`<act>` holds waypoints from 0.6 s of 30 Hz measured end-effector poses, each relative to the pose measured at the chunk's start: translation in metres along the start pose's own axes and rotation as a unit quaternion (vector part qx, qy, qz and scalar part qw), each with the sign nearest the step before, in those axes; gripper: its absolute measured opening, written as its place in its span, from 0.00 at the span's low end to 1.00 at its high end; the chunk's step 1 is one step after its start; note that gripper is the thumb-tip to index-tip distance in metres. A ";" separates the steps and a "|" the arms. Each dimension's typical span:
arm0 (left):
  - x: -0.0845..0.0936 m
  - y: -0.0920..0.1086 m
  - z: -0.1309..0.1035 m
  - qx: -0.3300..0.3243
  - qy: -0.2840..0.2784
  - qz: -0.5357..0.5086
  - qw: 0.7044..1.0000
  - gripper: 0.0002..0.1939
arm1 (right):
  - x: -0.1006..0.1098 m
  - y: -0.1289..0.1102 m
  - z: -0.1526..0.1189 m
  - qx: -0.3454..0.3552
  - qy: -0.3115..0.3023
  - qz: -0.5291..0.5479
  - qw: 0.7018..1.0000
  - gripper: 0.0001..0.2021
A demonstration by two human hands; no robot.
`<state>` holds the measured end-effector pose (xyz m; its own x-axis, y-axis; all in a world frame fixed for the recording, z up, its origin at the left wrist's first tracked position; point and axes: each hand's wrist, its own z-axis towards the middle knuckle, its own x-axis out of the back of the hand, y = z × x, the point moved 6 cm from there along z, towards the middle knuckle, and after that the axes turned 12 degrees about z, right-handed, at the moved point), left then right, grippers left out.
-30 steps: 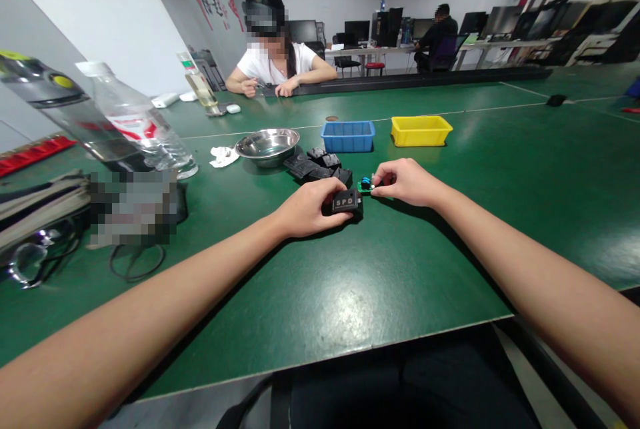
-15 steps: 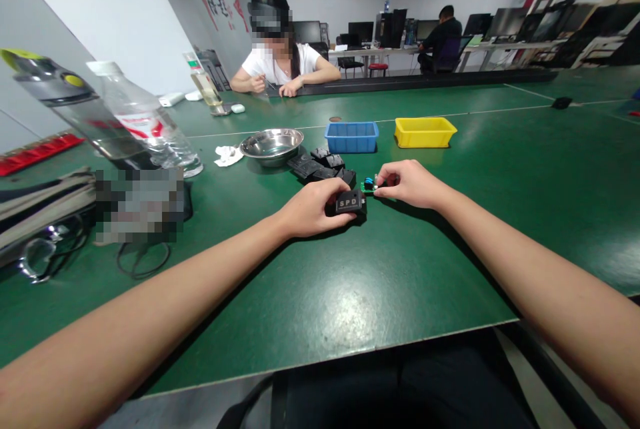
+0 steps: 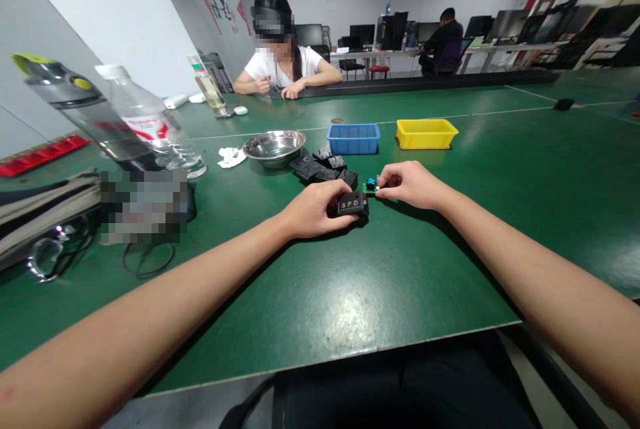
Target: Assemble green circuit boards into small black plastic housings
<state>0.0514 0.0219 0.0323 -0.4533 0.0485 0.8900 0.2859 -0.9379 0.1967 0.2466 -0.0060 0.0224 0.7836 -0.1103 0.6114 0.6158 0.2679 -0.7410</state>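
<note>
My left hand (image 3: 320, 209) grips a small black box (image 3: 352, 203) marked "SPD" between thumb and fingers, just above the green table (image 3: 320, 296). To its right, my right hand (image 3: 407, 186) pinches a small green circuit board (image 3: 371, 186) with blue and black parts on it. A narrow gap separates the board from the box's right end. Several black housings (image 3: 325, 166) lie in a pile behind my left hand.
Behind the pile stand a steel bowl (image 3: 275, 147), a blue bin (image 3: 353, 139) and a yellow bin (image 3: 427, 134). Crumpled tissue (image 3: 231, 157), bottles (image 3: 155, 126) and a bag (image 3: 45, 216) are at left. A person (image 3: 280, 59) sits across the table.
The whole view has shifted slightly, with things appearing a little further right. Both hands keep their grips, and the box and board stay close together.
</note>
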 end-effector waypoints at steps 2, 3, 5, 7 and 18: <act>0.000 0.000 0.000 -0.002 -0.001 0.000 1.000 0.14 | 0.000 0.000 0.000 -0.003 0.000 -0.001 1.000 0.07; 0.000 0.000 0.000 -0.002 0.000 0.000 1.000 0.14 | 0.000 0.000 0.000 -0.005 0.001 0.000 1.000 0.07; 0.000 -0.001 0.000 -0.001 0.000 0.001 1.000 0.15 | 0.000 -0.001 0.000 -0.005 0.003 0.001 1.000 0.07; 0.000 -0.001 0.000 0.001 -0.003 0.003 1.000 0.16 | -0.001 -0.003 -0.001 0.000 0.006 0.002 1.000 0.07; -0.001 -0.001 -0.002 -0.005 0.007 0.032 0.999 0.15 | -0.003 -0.006 -0.001 0.047 0.042 0.026 0.998 0.11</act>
<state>0.0495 0.0221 0.0301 -0.4458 -0.0165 0.8950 0.3055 -0.9426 0.1348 0.2408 -0.0086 0.0246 0.8213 -0.1725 0.5438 0.5662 0.3638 -0.7397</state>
